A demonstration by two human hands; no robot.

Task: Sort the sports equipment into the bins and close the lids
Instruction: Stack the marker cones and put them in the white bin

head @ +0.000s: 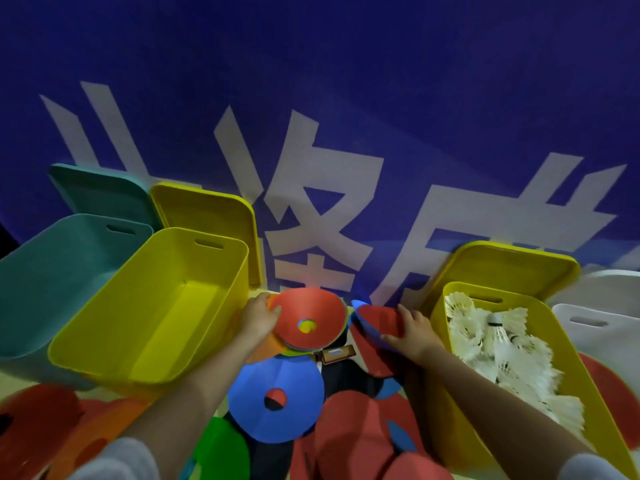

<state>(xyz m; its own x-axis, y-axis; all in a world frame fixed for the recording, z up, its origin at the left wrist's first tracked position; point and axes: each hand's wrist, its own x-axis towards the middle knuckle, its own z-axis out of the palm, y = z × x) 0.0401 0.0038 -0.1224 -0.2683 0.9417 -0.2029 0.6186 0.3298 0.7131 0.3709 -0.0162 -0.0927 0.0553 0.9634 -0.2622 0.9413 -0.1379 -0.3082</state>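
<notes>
My left hand (259, 317) grips the left edge of a stack of disc cones with a red cone (311, 315) on top, held beside the empty yellow bin (104, 327). My right hand (410, 329) holds another red disc cone (377, 322) by its right edge. Below them lies a pile of cones: a blue cone (277, 400), a green cone (221, 448) and red cones (356, 431). A second yellow bin (460, 410) on the right holds white shuttlecocks (502, 348).
An empty teal bin (52, 265) stands at far left, with a teal lid (100, 192) and a yellow lid (207, 209) leaning behind. Another yellow lid (509, 268) leans behind the shuttlecock bin. A white bin (595, 323) sits at far right. Orange and red cones (41, 420) lie lower left.
</notes>
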